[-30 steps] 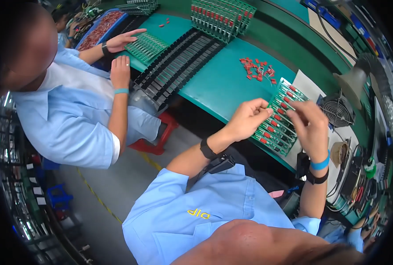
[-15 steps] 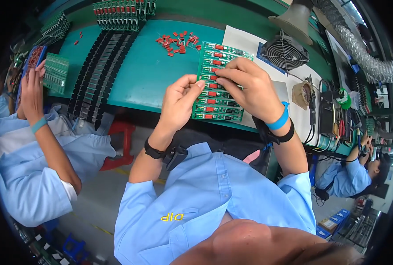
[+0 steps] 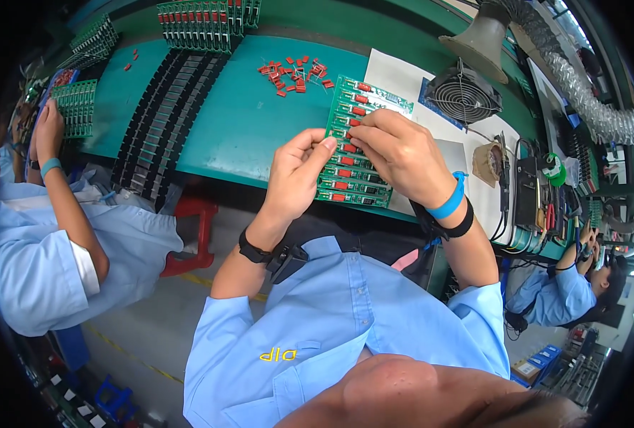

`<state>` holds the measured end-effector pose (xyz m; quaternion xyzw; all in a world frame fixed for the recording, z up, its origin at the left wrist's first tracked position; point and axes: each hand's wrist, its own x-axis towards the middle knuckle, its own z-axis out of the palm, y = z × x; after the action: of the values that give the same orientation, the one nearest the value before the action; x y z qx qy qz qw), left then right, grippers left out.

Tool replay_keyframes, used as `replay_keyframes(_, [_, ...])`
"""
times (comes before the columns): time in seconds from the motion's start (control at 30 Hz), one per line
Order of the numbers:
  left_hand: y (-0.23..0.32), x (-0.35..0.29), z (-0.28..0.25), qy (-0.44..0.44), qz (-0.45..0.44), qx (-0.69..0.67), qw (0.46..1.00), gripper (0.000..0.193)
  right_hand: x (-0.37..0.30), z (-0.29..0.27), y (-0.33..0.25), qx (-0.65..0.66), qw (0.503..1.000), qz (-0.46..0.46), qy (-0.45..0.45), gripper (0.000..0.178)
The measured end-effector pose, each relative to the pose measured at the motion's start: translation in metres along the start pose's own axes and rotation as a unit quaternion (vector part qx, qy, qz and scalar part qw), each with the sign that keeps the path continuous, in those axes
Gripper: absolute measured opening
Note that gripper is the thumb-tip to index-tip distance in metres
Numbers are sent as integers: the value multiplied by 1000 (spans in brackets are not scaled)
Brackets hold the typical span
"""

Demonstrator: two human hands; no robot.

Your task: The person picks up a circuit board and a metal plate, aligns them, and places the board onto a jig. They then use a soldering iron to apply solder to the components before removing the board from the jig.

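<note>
A green circuit board (image 3: 358, 187) with a row of red capacitors lies in front of me, partly over the table's front edge. My left hand (image 3: 294, 171) grips its left edge, the thumb on top and the fingers curled. From the right, my right hand (image 3: 406, 153) reaches over the board with thumb and fingertips closed on a red capacitor (image 3: 353, 123) near the middle of the row. The hand covers part of the board's right side. Just beyond, loose red capacitors (image 3: 300, 75) with long wire leads lie in a pile.
A black slatted rack (image 3: 164, 107) and upright circuit boards (image 3: 199, 27) stand left of the pile. On the right are a fan (image 3: 463, 94), a funnel-shaped duct (image 3: 482, 43), a tape roll (image 3: 487, 158) and hand tools (image 3: 549, 214). A co-worker (image 3: 67, 235) handles another board at far left.
The view has shifted slightly. My right fingertips have moved slightly toward me along the board, while my left hand keeps its grip. The co-worker's hand has moved from the red parts' tray to a board.
</note>
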<state>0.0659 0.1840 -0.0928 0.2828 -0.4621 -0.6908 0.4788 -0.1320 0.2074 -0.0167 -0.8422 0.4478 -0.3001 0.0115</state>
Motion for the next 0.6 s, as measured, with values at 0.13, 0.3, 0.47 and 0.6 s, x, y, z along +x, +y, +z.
replay_keyframes(0.13, [-1,0,-1,1,6,-10,1000,20,2,0,2,-4,1000,-20,-1,26])
replay_keyframes(0.3, [5,-1,6,0,2,-42,999,20,2,-3,3,-8,1000,-29,-2,28])
replay_keyframes(0.47, [-1,1,0,-3,14,-25,1000,20,3,-3,2,4,1000,-19,-1,26])
replay_keyframes(0.6, [-6,5,-8,6,12,27,1000,19,-2,-1,4,24,998,-8,56,27])
